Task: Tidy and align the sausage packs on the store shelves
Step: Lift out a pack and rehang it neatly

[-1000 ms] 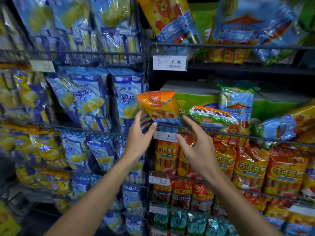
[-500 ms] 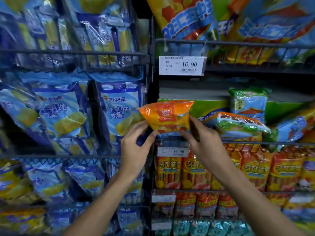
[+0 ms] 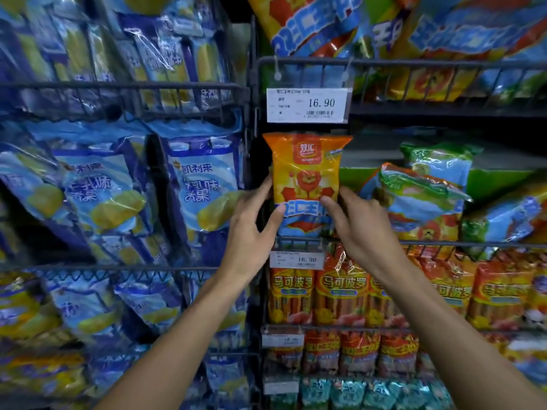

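The orange sausage pack (image 3: 306, 184) stands upright at the left end of its wire shelf (image 3: 414, 243), its long axis vertical and its sealed top edge well above the grip, just under the price tag (image 3: 307, 105) clipped to the shelf above. Both hands hold it low down, at the blue band across its lower half, so most of the pack rises above the fingers and only a short part hangs below them, down to the shelf's front rail.

The left hand (image 3: 251, 226) grips the pack's left edge, thumb on the printed front and fingers curled behind. The right hand (image 3: 355, 223) mirrors it on the right edge, thumb laid across the front and fingers wrapped out of sight. Neither hand is plainly nearer; the pack sits between them, squarely faced outward.

Just right of the right hand, the neighbouring packs (image 3: 420, 199) lie tipped over and slanting, not upright like this one. Below the grip a smaller price tag (image 3: 297, 259) hangs on the rail, and under that a row of red packs (image 3: 343, 294) stands in line.

Both forearms reach up from below, wrists slightly bent back. I judge the next move to be seating this pack straight against the shelf's left end, then turning to the fallen packs on the right.
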Tool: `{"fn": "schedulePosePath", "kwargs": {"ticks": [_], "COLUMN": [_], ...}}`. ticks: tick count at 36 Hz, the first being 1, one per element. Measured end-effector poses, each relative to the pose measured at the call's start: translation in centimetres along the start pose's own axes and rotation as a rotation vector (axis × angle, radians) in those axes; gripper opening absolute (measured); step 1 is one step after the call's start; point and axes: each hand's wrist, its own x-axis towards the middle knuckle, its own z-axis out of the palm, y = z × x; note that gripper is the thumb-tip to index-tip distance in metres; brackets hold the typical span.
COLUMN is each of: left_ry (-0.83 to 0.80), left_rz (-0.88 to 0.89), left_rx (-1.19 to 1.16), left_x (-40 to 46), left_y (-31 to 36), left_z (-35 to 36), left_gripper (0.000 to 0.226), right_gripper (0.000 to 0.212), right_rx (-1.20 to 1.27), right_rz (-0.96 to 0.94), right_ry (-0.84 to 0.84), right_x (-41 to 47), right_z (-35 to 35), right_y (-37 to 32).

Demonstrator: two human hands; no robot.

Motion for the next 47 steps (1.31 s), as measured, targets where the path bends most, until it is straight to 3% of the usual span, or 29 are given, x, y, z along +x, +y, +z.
{"fn": "schedulePosePath", "kwargs": {"ticks": [9,14,20,29,31,34,37,47], "left_ry": [-0.021,0.036,0.045,0.001,-0.01,-0.034,-0.03,0.063], "left_rz": [0.072,0.083,0.102,0.141,0.152,0.164,0.172,0.148], "left_rx": [0.227,0.211,0.302,0.378,0.392,0.407,0.396,0.357], "left_x": [0.6,1.0,1.0,0.5,-0.1,-1.0,-0.9,1.1], "left_y": [0.1,0.3,0.1,0.1,-0.1,-0.5,-0.6,1.1], "left_z": [0.7,0.6,1.0,1.2,1.0,0.7,0.6,1.3], "left_gripper": [0.06,0.058,0.059,0.059,0.06,0.062,0.059,0.054], "right_gripper": [0.03,0.038,0.046,0.041,0.052,0.069,0.054,0.051], "right_rx": [-0.085,0.018,-0.078,-0.091,-0.149,-0.326,-0.242,-0.107], "right_rz": [0.064,0.055,0.064,0.141,0.139,0.031,0.084,0.127], "right_ry": [-0.135,-0.046,-0.002,-0.261,-0.287,-0.207,-0.214,-0.128], "right_x": [0.9,1.2,1.2,0.5,-0.5,-1.8,-1.6,-0.7], "right_z": [0.0,-0.2,0.9,0.6,0.5,0.9,0.9,1.3], "right_y": [0.1,-0.2,-0.2,0.3,0.6,1.1,1.2,0.6]}}
